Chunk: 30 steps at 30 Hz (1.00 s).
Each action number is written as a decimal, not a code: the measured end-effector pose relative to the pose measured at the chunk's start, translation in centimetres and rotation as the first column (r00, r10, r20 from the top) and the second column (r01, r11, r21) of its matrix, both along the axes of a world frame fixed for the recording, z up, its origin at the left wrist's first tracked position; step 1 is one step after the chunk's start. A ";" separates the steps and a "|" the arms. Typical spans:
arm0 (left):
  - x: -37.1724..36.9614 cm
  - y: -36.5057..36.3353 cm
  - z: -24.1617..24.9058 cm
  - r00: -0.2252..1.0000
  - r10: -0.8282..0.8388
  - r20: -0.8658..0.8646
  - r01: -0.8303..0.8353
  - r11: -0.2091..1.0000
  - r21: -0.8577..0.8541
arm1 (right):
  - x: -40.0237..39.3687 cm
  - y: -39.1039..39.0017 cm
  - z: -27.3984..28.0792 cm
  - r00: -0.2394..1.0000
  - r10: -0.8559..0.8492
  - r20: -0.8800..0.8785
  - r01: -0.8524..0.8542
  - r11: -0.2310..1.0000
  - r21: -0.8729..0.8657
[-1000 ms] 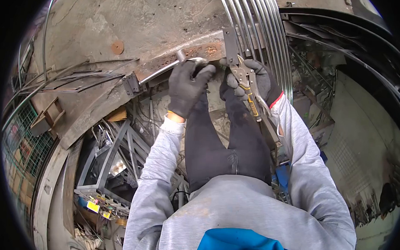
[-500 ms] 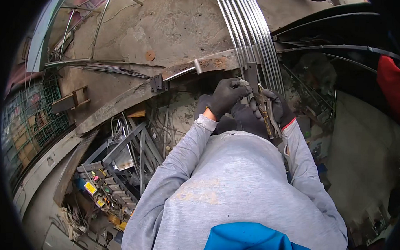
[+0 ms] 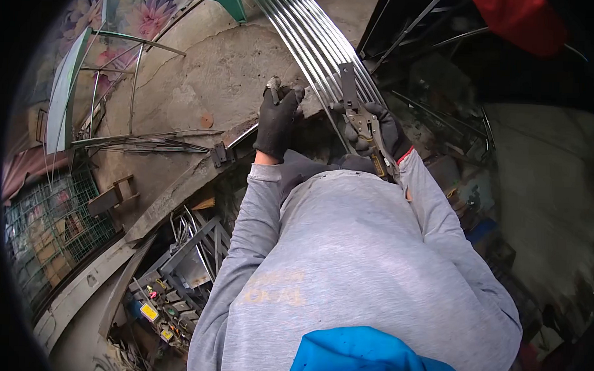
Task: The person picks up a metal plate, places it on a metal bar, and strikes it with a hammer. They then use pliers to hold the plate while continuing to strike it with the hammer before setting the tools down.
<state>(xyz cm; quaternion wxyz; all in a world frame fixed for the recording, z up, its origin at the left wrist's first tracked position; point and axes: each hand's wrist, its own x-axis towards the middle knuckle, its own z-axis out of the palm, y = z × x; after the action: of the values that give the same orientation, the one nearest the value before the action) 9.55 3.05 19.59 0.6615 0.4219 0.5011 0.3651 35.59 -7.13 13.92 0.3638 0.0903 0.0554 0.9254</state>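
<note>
Raised left hand [image 3: 277, 119] beside rods [image 3: 315, 49]

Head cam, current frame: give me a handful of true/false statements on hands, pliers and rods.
1. Both hands wear dark gloves. True: left hand and right hand are both gloved.
2. The right hand holds locking pliers. True.
3. The pliers lie loose on the floor. False: they are up at the bundle of curved metal rods, in the right hand's grip.
4. The left hand hangs free, touching nothing. False: it grips a metal bar end at the bench edge.
5. The rods are a single straight bar. False: several thin rods run side by side in a curve.
</note>
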 end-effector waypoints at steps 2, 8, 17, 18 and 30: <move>1.2 -0.5 1.6 0.990 -0.075 0.120 0.089 0.988 -0.124 | 0.1 0.0 -0.4 1.000 0.026 0.011 -0.026 0.999 -0.031; 6.6 -3.2 1.7 0.973 -0.142 -0.184 0.171 0.973 0.153 | -0.5 -0.8 3.9 0.664 -0.009 0.748 0.118 0.989 -0.094; 5.1 -3.9 -1.6 0.992 0.118 -0.040 -0.108 0.972 0.211 | 3.3 -0.1 -1.3 0.842 -0.063 0.536 0.182 0.968 -0.171; 3.4 -3.5 -1.3 0.982 0.186 0.035 -0.189 0.970 0.149 | 4.4 -1.2 -1.9 0.779 -0.152 0.609 0.349 0.911 -0.220; -5.0 -2.2 -5.3 0.340 0.128 0.931 0.236 0.947 -0.217 | 4.5 -3.6 1.8 0.603 -0.152 0.783 0.336 0.939 -0.076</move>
<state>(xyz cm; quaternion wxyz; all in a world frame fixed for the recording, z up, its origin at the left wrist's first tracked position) 4.57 0.82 14.32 0.8978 0.0412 0.0670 0.4332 40.10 -10.68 15.69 0.4837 -0.3439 -0.0173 0.8047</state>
